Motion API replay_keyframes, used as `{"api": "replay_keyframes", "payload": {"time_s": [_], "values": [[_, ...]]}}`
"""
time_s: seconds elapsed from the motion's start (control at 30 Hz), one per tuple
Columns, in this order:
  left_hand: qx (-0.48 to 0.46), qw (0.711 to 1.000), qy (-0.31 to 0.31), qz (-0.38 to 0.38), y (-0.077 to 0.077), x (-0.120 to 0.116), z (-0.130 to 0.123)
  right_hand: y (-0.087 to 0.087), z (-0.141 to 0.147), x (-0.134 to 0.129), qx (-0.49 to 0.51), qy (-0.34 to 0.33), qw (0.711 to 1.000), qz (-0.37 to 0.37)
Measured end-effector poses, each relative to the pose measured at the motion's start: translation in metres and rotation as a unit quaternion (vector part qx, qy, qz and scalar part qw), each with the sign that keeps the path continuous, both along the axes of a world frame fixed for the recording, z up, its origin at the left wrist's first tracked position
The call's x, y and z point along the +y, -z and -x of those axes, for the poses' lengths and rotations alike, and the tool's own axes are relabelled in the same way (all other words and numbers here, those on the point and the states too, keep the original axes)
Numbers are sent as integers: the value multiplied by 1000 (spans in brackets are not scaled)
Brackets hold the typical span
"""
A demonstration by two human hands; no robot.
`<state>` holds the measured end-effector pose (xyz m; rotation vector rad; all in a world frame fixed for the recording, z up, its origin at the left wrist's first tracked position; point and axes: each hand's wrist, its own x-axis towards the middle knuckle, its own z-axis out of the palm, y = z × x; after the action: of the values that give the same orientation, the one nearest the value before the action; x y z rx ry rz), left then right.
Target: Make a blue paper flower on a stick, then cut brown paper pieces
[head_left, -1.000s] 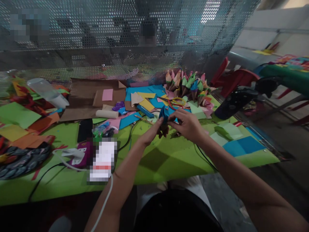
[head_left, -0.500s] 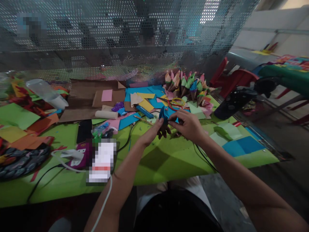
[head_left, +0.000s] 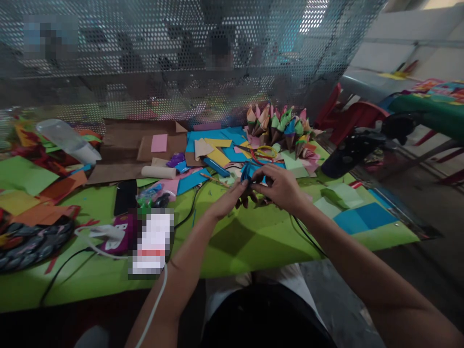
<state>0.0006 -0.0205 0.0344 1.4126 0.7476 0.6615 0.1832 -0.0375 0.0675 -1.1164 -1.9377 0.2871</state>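
A curled blue paper piece [head_left: 246, 171] is sitting between the person's two hands, just above the middle of the green-covered counter [head_left: 232, 246]. The left hand [head_left: 232, 197] is gripping it from below, thumb pressing near its lower part and fingers curling underneath. The right hand [head_left: 277, 183] is closing in a pinch at the piece's side, fingertips meeting it; exactly what they are pinching is hiding behind the fingers.

Just beyond the hands, yellow-handled scissors [head_left: 271, 151] are lying among blue and yellow paper scraps. A cluster of colourful paper cones [head_left: 290, 128] is standing behind them, toward the right. Left of the hands, a beige roll [head_left: 158, 172] is resting near a brown paper sheet [head_left: 121, 137], with a pink square [head_left: 159, 143] lying on brown paper. Nearer the person, a dark phone [head_left: 125, 197] and a purple power strip [head_left: 121, 234] are lying beside a pixelated white screen [head_left: 154, 241]. At the right end, folded blue paper [head_left: 366, 219] is lying flat. Farther out, a perforated metal panel [head_left: 163, 53] is rising behind the counter, and a red chair [head_left: 368, 120] is standing off to the right.
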Motion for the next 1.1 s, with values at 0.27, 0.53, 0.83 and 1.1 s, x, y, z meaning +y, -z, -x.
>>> {"api": "replay_keyframes", "payload": {"time_s": [0.27,0.53,0.83,1.1], "values": [[14,1000,7,-23,0,0,0,-3,-2,0,-29,0,1000,-5],[26,999,-2,-38,-3,-2,1,-3,-2,-1,-43,-4,999,-16],[19,998,24,-53,-4,0,0,-2,0,-2,-45,22,999,-18],[43,997,-6,-61,-6,-3,-1,0,-1,0,-37,14,999,-1]]}}
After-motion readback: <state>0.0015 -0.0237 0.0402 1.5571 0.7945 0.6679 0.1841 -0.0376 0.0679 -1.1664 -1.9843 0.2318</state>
